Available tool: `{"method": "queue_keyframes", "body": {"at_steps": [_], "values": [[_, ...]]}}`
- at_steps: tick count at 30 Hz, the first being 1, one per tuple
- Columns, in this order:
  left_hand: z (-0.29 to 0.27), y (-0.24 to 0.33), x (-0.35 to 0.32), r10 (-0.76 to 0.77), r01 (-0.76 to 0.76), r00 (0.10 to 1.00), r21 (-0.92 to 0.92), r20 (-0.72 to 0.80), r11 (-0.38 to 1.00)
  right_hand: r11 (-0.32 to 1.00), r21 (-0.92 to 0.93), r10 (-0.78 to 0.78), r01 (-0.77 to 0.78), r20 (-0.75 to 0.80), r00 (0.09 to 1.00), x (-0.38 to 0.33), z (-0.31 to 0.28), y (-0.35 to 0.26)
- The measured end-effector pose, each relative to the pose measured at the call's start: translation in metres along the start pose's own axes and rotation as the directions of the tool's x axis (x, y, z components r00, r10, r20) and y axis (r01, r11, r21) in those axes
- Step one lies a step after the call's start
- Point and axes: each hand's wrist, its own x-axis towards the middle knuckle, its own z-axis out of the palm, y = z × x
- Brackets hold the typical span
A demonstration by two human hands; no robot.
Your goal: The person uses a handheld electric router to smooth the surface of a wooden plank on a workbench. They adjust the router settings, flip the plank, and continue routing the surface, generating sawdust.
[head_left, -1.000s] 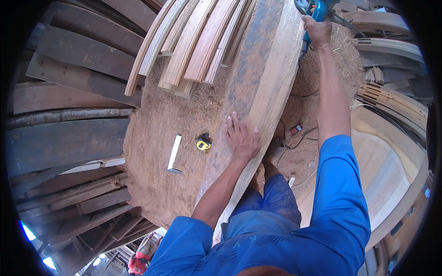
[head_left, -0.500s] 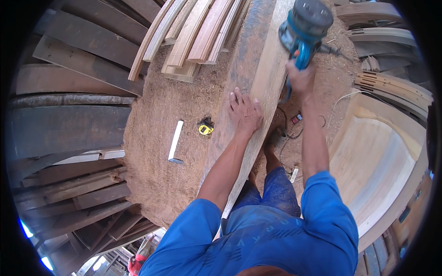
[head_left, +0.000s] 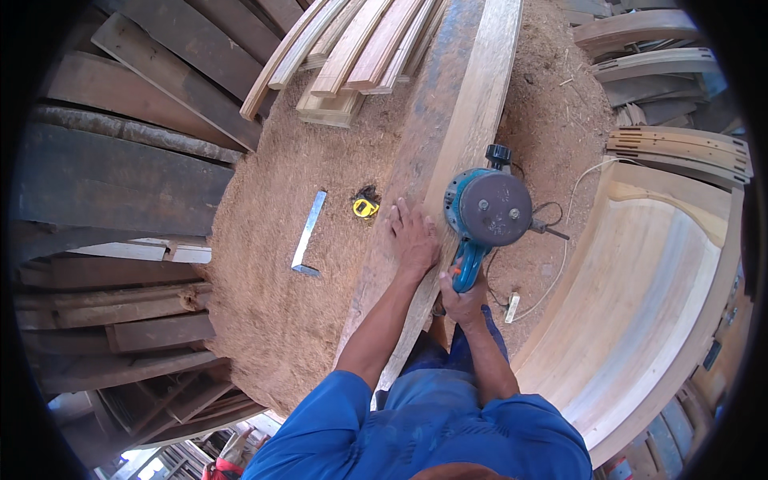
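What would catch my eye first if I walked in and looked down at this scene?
Most striking is the blue power sander in the middle, gripped by the right hand on a long curved wooden plank. The left hand lies flat on that plank just beside it. Left of them, on the sawdust-covered floor, lie a metal square and a yellow tape measure.

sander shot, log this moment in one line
left hand flat on long plank | right hand grips blue sander over plank edge
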Motion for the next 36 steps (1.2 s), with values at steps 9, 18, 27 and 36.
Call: {"method": "queue_keyframes", "body": {"at_steps": [9, 18, 27, 36], "values": [[0.008, -0.001, -0.001, 0.070, -0.054, 0.982, 0.099, -0.175, 0.994, 0.999, -0.030, -0.041, 0.039, -0.066, 0.997, 0.033, 0.019, -0.001], [0.008, 0.000, -0.003, 0.013, -0.011, 0.999, 0.038, -0.049, 0.999, 0.997, 0.042, -0.052, 0.058, -0.128, 0.990, 0.066, 0.020, 0.015], [0.000, 0.007, -0.001, -0.015, 0.015, 1.000, -0.011, -0.020, 1.000, 0.994, -0.009, -0.109, 0.109, -0.140, 0.984, 0.104, 0.018, 0.009], [-0.005, 0.009, -0.002, 0.032, -0.028, 0.997, 0.053, -0.070, 0.998, 0.997, 0.054, -0.043, 0.055, -0.215, 0.976, 0.136, 0.018, -0.010]]}}
